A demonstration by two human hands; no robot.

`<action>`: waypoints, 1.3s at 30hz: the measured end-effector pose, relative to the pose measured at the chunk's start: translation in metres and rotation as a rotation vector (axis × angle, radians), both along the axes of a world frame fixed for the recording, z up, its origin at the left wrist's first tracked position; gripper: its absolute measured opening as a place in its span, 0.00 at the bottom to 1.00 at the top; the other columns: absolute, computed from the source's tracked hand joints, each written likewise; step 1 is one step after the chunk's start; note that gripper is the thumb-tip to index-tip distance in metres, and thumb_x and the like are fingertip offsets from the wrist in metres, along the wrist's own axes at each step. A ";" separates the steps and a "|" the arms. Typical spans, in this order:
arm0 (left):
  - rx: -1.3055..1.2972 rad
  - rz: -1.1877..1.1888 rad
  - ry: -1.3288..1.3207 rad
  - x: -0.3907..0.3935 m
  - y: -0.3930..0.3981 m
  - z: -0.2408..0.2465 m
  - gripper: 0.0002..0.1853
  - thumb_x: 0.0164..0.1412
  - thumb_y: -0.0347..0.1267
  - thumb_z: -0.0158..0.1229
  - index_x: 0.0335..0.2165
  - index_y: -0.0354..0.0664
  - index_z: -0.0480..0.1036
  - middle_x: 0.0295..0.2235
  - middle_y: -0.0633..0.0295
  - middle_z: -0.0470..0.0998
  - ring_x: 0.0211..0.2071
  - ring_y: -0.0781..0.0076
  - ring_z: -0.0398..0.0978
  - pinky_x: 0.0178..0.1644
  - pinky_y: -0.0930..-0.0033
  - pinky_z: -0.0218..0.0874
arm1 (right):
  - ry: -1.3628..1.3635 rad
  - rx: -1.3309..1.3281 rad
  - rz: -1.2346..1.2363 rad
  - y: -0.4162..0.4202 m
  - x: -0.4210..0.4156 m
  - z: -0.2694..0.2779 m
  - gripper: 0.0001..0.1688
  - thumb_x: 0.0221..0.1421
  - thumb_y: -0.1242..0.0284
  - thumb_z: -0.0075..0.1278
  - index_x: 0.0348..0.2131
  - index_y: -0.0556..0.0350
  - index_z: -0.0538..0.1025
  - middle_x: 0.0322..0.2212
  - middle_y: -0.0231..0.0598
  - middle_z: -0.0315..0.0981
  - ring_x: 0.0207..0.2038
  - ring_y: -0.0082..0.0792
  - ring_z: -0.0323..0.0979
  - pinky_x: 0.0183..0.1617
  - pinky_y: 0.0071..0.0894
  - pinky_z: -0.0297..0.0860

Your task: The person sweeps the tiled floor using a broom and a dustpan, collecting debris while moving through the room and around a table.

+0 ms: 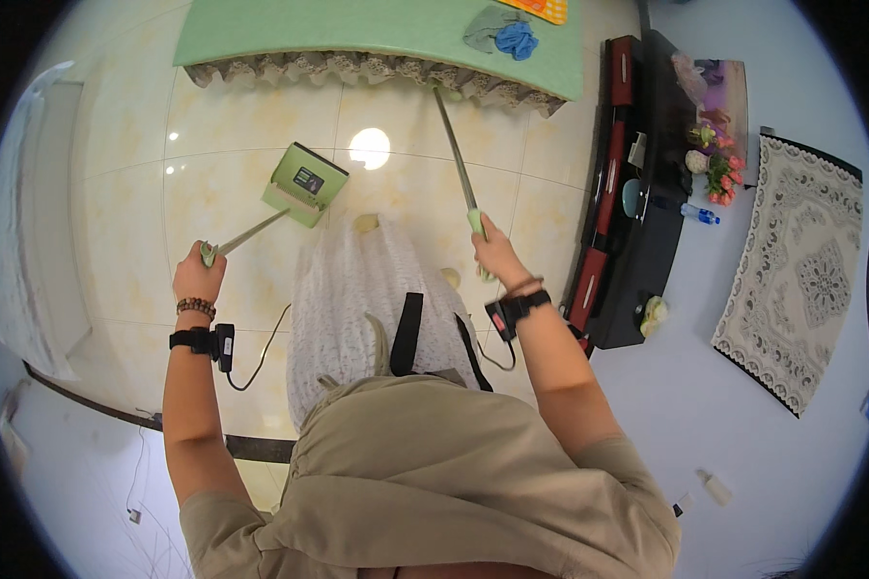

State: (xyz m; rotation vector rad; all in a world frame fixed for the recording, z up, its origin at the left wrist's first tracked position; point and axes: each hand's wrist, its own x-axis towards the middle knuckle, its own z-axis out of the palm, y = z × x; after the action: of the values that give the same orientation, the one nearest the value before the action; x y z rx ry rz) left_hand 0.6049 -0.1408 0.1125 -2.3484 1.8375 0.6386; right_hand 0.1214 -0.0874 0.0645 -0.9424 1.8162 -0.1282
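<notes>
My left hand (200, 269) grips the top of a long handle that runs down to a green dustpan (305, 184) with a toothed comb edge and a dark label. The pan is over the tiled floor, ahead of my feet. In my right hand (497, 253) is the green grip of a long metal pole (455, 148). Its far end goes to the lace skirt of the green-covered table (376, 29); the head there is mostly hidden under the frill, so I cannot tell its kind for certain.
On the table lie a blue cloth (516, 41) and an orange checked tray (543, 9). A black and red TV cabinet (615, 188) lines the right, bearing flowers (724, 177) and a water bottle (699, 213). White fabric (25, 231) hangs over something at left.
</notes>
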 end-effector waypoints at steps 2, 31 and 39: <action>-0.007 0.004 -0.031 -0.002 -0.004 0.001 0.14 0.44 0.41 0.50 0.30 0.44 0.68 0.21 0.50 0.73 0.25 0.48 0.71 0.28 0.55 0.63 | 0.050 0.013 0.014 -0.021 0.006 -0.016 0.32 0.49 0.71 0.37 0.54 0.56 0.52 0.18 0.41 0.65 0.16 0.30 0.65 0.18 0.30 0.66; 0.041 -0.014 -0.022 0.002 -0.002 -0.002 0.17 0.43 0.41 0.51 0.32 0.42 0.68 0.24 0.49 0.73 0.27 0.49 0.71 0.31 0.55 0.63 | 0.306 0.125 0.530 0.065 0.049 0.007 0.29 0.48 0.68 0.38 0.52 0.44 0.54 0.23 0.53 0.70 0.27 0.52 0.70 0.31 0.49 0.66; -0.013 -0.004 -0.005 0.003 0.002 -0.008 0.18 0.43 0.40 0.50 0.33 0.42 0.68 0.25 0.50 0.74 0.28 0.49 0.71 0.31 0.55 0.64 | 0.023 0.095 0.261 0.196 -0.005 0.059 0.30 0.49 0.67 0.40 0.53 0.46 0.55 0.25 0.58 0.69 0.28 0.57 0.67 0.33 0.48 0.63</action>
State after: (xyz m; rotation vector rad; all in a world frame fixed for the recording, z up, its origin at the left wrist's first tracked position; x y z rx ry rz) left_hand 0.6077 -0.1392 0.1050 -2.3513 1.8502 0.6212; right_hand 0.1164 0.1086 0.1240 -1.1061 1.6873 0.1312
